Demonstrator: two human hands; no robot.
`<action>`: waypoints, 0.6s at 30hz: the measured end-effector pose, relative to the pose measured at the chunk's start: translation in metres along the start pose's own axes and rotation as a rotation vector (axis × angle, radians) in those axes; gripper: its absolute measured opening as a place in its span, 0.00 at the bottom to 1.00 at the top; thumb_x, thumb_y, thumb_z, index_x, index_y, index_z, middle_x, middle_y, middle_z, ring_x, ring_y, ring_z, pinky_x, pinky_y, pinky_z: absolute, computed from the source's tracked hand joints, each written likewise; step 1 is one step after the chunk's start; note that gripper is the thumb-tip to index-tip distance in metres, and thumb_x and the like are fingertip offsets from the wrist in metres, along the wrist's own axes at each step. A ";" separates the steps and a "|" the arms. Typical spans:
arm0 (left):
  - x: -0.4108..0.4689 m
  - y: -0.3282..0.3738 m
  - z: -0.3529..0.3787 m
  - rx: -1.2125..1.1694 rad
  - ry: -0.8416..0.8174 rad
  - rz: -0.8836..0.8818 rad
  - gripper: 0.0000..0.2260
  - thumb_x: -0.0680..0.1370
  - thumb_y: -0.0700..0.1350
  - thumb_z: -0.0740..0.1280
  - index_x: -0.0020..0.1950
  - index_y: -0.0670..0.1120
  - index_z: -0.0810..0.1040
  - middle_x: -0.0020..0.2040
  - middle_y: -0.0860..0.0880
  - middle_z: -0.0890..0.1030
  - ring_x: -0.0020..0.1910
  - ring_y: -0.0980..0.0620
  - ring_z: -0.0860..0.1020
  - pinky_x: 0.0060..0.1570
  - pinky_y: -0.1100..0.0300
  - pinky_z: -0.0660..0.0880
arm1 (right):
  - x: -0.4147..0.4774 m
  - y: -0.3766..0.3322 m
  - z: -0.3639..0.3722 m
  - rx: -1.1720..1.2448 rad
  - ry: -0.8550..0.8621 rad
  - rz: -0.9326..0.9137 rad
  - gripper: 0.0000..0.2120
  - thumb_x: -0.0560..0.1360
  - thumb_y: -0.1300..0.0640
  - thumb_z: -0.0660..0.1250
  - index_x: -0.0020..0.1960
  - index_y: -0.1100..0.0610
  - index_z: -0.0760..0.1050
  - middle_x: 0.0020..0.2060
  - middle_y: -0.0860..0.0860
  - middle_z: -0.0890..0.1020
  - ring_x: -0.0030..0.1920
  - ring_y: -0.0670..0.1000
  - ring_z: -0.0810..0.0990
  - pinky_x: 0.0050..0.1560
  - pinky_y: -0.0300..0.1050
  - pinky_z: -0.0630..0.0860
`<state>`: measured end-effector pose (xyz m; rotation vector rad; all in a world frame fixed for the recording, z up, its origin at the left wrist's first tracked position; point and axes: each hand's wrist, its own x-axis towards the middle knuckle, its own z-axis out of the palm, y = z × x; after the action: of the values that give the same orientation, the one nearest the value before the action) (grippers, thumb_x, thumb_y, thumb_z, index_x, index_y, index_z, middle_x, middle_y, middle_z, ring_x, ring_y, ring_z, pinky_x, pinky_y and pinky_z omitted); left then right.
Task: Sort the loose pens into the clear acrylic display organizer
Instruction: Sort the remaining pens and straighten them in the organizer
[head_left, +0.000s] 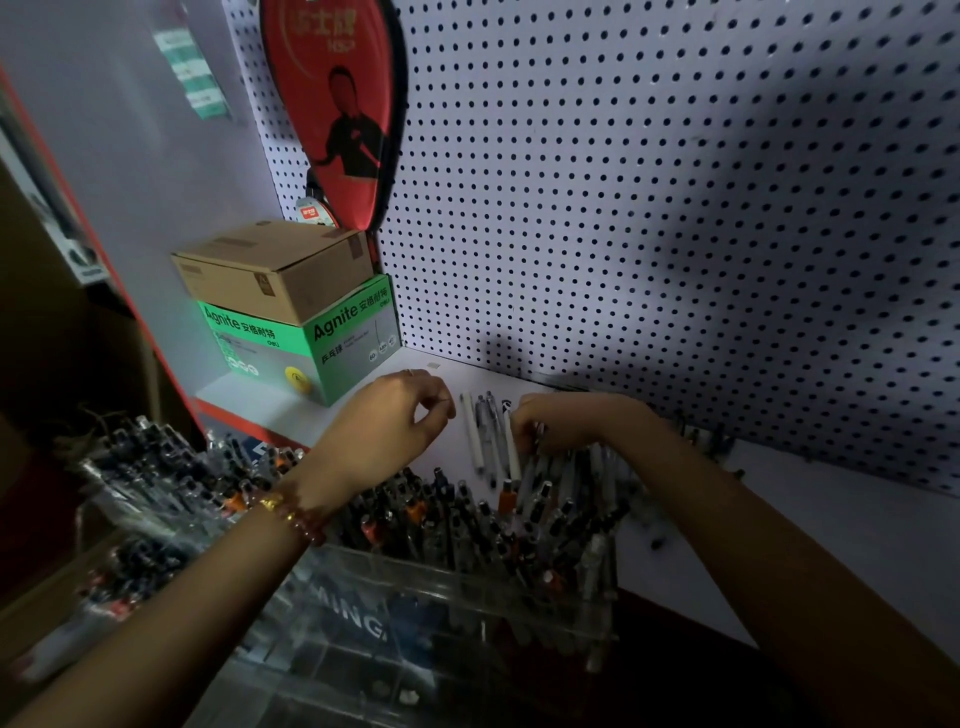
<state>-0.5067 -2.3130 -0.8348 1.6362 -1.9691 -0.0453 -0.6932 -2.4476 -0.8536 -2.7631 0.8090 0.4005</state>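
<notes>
Pegboard wall (623, 208) and a white shelf (805, 519) fill my view, dim on the right. The clear acrylic organizer (441, 608) stands at the near edge of the shelf. Its compartments are already packed with upright pens, so I judge the sorting well advanced.

Just behind the organizer a small bunch of loose pens (475, 436) lies flat on the shelf, and more seem to lie behind its right end in shadow. Those are what is left.

The right hand (556, 421) is down on that bunch with its fingers curled round one or more pens. The left hand (389, 421) hovers just behind the organizer beside the bunch, thumb and forefinger curled together. I cannot tell whether they pinch anything.

Behind the organizer's left end sits a green box (311, 338).
</notes>
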 end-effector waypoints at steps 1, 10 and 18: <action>0.000 0.000 0.000 0.002 -0.002 -0.002 0.07 0.78 0.42 0.63 0.45 0.47 0.80 0.44 0.52 0.79 0.41 0.57 0.75 0.37 0.70 0.65 | 0.000 0.001 -0.001 -0.003 -0.006 -0.001 0.11 0.73 0.71 0.63 0.53 0.63 0.76 0.50 0.52 0.69 0.50 0.56 0.74 0.50 0.48 0.75; 0.001 -0.003 0.001 -0.009 0.000 0.006 0.07 0.79 0.43 0.62 0.45 0.48 0.80 0.45 0.53 0.80 0.43 0.56 0.76 0.40 0.65 0.68 | -0.003 0.003 -0.005 0.035 0.084 -0.078 0.10 0.73 0.71 0.61 0.45 0.61 0.79 0.43 0.47 0.72 0.49 0.53 0.75 0.49 0.39 0.74; 0.006 0.004 -0.007 -0.629 -0.011 -0.170 0.07 0.79 0.47 0.61 0.52 0.44 0.72 0.42 0.52 0.83 0.40 0.54 0.81 0.44 0.61 0.75 | -0.008 -0.023 -0.042 0.514 0.566 -0.240 0.07 0.73 0.66 0.67 0.41 0.56 0.75 0.45 0.45 0.70 0.47 0.46 0.72 0.50 0.35 0.72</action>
<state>-0.5077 -2.3156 -0.8251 1.3638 -1.5870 -0.6684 -0.6789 -2.4370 -0.8088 -2.4351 0.5634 -0.5808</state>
